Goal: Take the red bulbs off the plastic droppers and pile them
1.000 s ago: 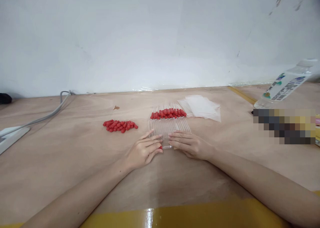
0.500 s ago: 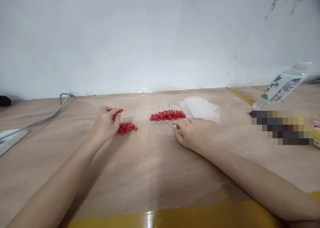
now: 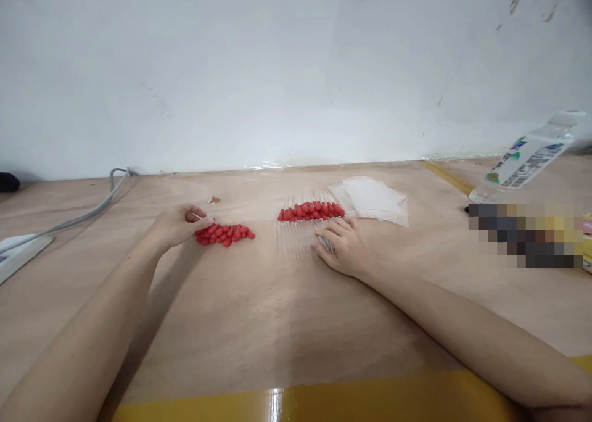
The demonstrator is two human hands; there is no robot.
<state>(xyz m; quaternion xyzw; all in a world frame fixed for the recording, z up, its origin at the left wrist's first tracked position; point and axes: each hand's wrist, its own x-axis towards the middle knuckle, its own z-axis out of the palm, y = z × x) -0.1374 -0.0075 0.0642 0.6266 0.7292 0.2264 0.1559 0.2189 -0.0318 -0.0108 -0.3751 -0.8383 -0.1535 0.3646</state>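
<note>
At nine o'clock we saw a grey rubbery cable (image 3: 87, 211) curving over the matt wooden tabletop (image 3: 259, 323). Our left hand (image 3: 178, 223) lay loosely curled, fingertips touching the heap of small glossy red rubber caps (image 3: 224, 233); whether it pinched one we could not tell. At twelve o'clock our right hand (image 3: 345, 246) rested flat, fingers spread, on the row of thin clear glass tubes (image 3: 298, 240). At two o'clock lay flat clear plastic bags (image 3: 377, 200).

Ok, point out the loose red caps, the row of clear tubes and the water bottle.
loose red caps (image 3: 224, 233), head view, middle of the pile.
row of clear tubes (image 3: 296, 240), head view, bare glass below the red tips.
water bottle (image 3: 527, 158), head view, its label.
</note>
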